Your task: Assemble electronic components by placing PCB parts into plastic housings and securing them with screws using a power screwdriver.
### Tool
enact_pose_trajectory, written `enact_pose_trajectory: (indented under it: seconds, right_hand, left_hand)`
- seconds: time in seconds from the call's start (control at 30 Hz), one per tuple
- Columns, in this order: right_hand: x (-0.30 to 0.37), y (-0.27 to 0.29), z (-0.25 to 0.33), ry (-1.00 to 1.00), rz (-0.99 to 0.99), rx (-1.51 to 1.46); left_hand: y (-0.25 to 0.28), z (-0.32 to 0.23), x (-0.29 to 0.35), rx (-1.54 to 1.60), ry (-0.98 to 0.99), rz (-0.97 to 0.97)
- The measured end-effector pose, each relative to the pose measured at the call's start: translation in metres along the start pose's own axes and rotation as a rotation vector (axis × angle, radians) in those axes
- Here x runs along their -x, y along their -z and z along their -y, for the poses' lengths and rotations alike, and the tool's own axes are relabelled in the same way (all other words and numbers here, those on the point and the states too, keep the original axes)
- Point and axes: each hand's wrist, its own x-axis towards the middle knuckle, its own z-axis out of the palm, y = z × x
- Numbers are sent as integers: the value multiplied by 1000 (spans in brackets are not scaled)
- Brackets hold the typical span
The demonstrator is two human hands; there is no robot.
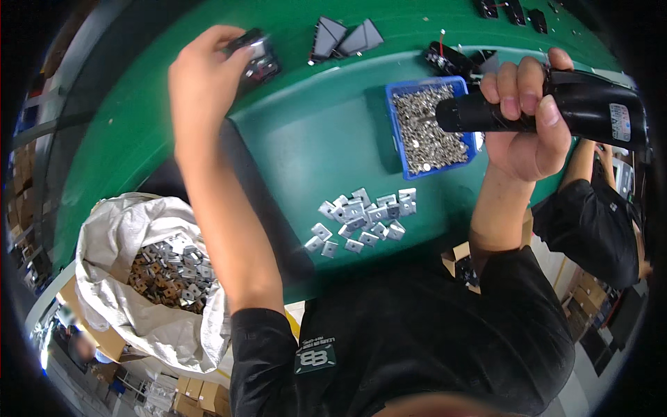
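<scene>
My left hand is at the far left of the green work surface, its fingers closed on a small black plastic part with shiny metal on it. In my right hand is a black cordless screwdriver, with the fingers wrapped round its body. Its nose points left, over a blue bin full of small silver screws. I cannot make out whether a bit on the tool touches the screws. Several silver metal clips with holes lie loose nearer to me.
At the left stands an open white sack of metal clips. Two dark wedge-shaped parts lie on the far side, and another black part sits behind the bin. A co-worker in a black shirt is at the right.
</scene>
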Motion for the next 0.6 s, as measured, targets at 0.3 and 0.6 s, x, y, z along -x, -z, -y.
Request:
enact_pose_trajectory:
  seconds: [0.3,0.6]
  right_hand:
    - [0,-1,9,-44,115,-132]
    - [5,-2,24,-81,98,-183]
  left_hand:
    - [-22,-42,120,172,125,173]
    - [-14,-81,115,223,-301,9]
